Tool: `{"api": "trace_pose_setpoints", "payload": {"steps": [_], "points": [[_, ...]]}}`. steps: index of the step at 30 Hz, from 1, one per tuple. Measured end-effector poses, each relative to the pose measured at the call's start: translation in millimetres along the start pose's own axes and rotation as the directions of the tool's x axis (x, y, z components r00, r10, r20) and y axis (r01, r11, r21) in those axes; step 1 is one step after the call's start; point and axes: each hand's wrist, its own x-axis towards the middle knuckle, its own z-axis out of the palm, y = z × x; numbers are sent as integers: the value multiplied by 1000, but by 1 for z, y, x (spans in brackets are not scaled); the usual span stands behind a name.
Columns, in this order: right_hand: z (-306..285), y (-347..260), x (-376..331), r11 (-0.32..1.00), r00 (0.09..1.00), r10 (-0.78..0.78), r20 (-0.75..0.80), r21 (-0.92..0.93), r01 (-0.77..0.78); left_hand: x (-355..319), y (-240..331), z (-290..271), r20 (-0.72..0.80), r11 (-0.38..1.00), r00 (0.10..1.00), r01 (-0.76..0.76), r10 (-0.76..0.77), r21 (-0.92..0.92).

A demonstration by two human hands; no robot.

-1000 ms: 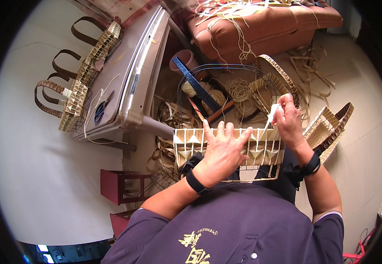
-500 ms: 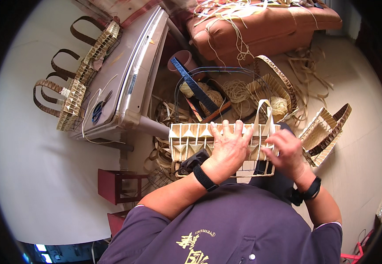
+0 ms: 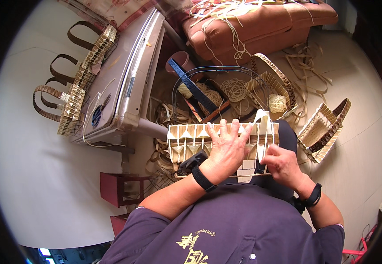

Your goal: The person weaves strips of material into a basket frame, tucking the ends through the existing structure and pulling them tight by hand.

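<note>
A half-woven pale straw basket with folded triangle patterns lies across my lap. My left hand is spread flat on its upper side, fingers apart, pressing it down. My right hand grips the basket's right end, pinching a pale flat strip that loops up above the rim. Both wrists wear dark bands.
A wire frame bin ahead holds cord balls, a dark blue strip and woven pieces. Finished baskets with brown handles lean against a grey appliance at left. Another woven basket lies at right, a brown sofa behind, a red stool near my left.
My right hand has come down from holding the strip high above the rim to the basket's right end, and the strip now forms a loop. My left hand stays pressed on the basket.
</note>
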Motion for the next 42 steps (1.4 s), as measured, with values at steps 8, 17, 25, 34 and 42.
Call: {"api": "trace_pose_setpoints", "payload": {"steps": [8,17,25,34,42], "points": [[-20,15,30,997,950,78,-302,1,-81,-4,-4,2,-22,1000,1000,-22,22,-5],[-9,89,75,649,895,444,-36,702,-294,-2,-7,-4,16,999,999,-33,33,-14],[-17,33,67,984,752,179,-635,130,-124,-3,-8,-1,0,1000,1000,-20,20,-11],[8,-3,14,965,988,-133,-80,-240,111,0,-6,1,-54,999,998,-35,35,3],[-5,-22,14,972,973,-204,105,-98,214,2,-9,-11,1,999,999,-47,47,6]]}}
